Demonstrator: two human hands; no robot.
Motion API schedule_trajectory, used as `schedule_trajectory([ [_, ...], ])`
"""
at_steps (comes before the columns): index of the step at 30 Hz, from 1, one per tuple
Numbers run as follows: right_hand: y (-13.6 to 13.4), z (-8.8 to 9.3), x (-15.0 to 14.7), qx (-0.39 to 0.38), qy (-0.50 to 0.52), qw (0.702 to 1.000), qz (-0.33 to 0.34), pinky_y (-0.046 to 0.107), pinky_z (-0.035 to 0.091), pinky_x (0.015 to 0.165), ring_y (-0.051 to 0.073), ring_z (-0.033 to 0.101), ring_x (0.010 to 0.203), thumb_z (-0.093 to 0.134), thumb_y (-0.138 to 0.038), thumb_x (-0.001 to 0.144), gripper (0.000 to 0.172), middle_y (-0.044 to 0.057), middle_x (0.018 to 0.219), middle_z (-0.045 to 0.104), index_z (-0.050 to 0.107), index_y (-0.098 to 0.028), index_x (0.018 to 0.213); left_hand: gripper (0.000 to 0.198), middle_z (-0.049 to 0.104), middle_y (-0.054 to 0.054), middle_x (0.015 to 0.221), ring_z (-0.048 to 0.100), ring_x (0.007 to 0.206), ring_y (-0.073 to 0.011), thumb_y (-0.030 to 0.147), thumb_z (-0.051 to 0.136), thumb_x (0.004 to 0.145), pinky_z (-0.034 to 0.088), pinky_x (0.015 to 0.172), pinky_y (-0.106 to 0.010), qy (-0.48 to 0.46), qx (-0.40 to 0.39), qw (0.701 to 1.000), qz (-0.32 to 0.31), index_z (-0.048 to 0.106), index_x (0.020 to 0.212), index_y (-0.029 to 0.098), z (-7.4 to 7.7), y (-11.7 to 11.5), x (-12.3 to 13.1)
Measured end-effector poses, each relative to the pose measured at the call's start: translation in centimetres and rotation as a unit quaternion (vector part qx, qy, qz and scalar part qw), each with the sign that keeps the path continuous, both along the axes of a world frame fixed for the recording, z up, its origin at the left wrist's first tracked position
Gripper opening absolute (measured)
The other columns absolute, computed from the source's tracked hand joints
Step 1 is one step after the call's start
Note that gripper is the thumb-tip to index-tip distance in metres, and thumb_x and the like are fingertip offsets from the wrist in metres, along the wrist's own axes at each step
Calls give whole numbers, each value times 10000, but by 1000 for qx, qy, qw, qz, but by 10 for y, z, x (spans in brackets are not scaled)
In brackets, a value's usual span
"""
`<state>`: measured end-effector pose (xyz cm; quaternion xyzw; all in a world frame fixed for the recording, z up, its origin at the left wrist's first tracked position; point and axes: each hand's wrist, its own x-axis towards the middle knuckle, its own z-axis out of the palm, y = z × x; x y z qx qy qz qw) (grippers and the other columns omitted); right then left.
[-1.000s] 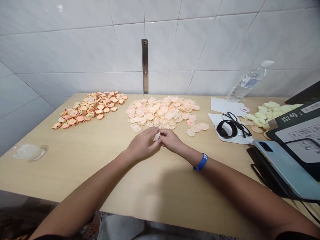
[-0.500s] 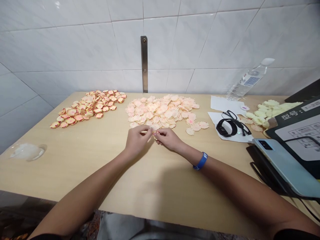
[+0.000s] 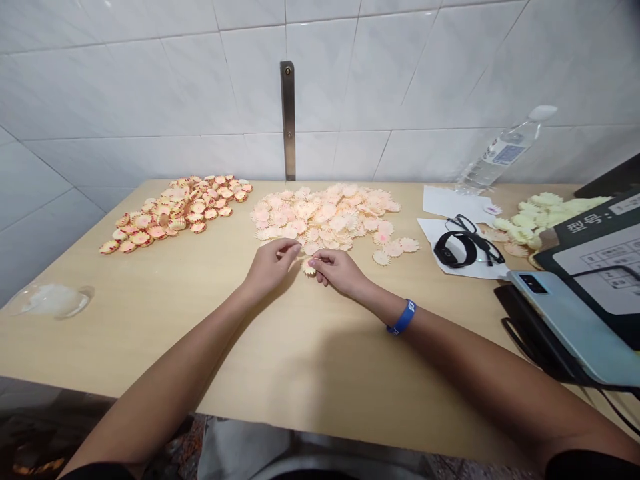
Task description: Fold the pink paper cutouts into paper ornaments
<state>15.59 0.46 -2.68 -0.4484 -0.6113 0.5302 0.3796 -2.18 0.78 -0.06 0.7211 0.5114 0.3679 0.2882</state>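
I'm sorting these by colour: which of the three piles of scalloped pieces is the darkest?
The left pile: its pieces are deep orange with red-striped rims, while the middle pile is pale pink and the right pile pale yellow.

The printed black folder (image 3: 590, 230) runs off the right edge.

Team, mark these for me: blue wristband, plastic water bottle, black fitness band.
Blue wristband (image 3: 401, 317): head view, point on the middle of the band.
Plastic water bottle (image 3: 506, 155): head view, point on the label on its body.
Black fitness band (image 3: 453, 263): head view, point on the lower curve of the strap.
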Motion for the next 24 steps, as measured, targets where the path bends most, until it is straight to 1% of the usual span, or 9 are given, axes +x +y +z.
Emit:
schedule_trajectory([
  [1,0,-1,0,-3,7,1000,-5,209,365,411,82,459,434,618,-434,764,283,-27,519,535,558,-179,656,322,720,-72,928,656,863,-203,448,561,854,514,780,-310,-9,-38,999,-18,696,930,165,0,-3,3],
  [3,1,-2,-1,0,16,1000,-12,199,362,396,81,473,440,652,-444,737,301,-23,529,543,560,-176,635,321,674,-29,749,605,693,-163,468,659,765,467,632,-267,-6,-91,995,-41,672,836,155,0,-6,6],
  [6,1,-4,0,7,24,1000,-5,197,368,394,80,484,435,633,-492,761,365,-16,517,542,557,-171,606,319,578,12,578,511,556,-121,442,699,708,368,526,-240,-12,-132,990,-42,581,640,154,-2,-5,8],
  [9,2,-5,2,18,38,999,-1,208,389,407,83,490,417,559,-548,820,434,-14,488,532,551,-171,606,346,597,-6,550,530,537,-122,432,670,732,372,528,-245,-50,-160,985,-35,533,571,159,-3,-3,7],
  [12,2,-5,3,20,49,999,1,208,414,435,85,507,455,604,-519,809,372,-15,534,554,594,-166,690,345,629,-32,551,589,561,-147,428,637,762,409,550,-254,-60,-161,985,-30,549,567,157,-1,-4,5],
  [15,2,-5,2,14,60,998,5,204,422,448,86,514,494,656,-478,782,315,-16,583,573,613,-167,764,299,675,-60,606,638,607,-170,380,589,794,464,586,-267,-71,-164,983,-45,598,605,149,1,-5,5],
  [19,1,-5,1,11,74,997,11,200,409,437,86,524,501,705,-449,739,305,-21,616,588,596,-173,811,237,698,-76,668,655,626,-168,289,522,824,499,612,-274,-98,-176,977,-66,621,669,140,-2,-5,8],
  [21,1,-5,1,9,71,997,14,200,408,439,84,526,504,712,-434,731,300,-19,627,593,593,-172,814,238,686,-69,654,647,608,-160,265,489,842,495,619,-275,-96,-178,977,-66,602,671,144,-5,-5,8],
  [24,0,-5,1,10,66,998,18,197,409,448,81,525,513,706,-401,734,268,-14,639,599,589,-170,806,311,650,-49,584,608,565,-153,281,434,882,465,626,-280,-52,-159,985,-53,559,621,168,-6,-5,8],
])
